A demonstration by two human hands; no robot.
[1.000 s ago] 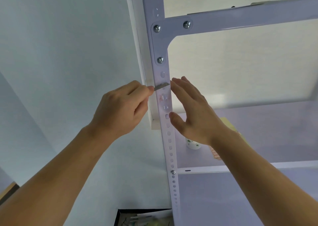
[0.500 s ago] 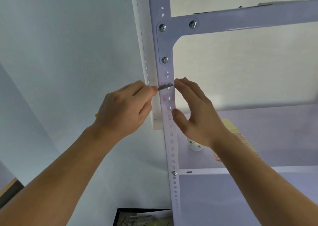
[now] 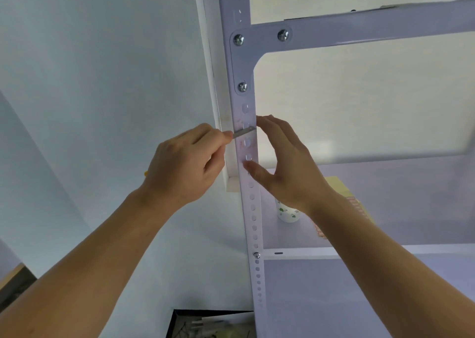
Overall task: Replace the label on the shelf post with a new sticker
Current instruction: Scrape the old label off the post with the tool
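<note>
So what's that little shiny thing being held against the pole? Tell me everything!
It's a blade: a thin, flat strip of grey metal with a slanted tip. The left hand pinches one end. The blade lies almost level across the front of the white shelf post, with its tip slightly raised and pointing toward the right hand. Whether it touches those fingers is unclear.

The blade (image 3: 244,131) in the left grip (image 3: 185,165) has crept a little lower on the post (image 3: 254,209), farther below the bolt (image 3: 242,86). The right grip (image 3: 285,168), earlier flat alongside the post, now arches: its thumb (image 3: 253,169) has moved onto the post's front face below the blade, and its fingers (image 3: 272,129) curve more.
</note>
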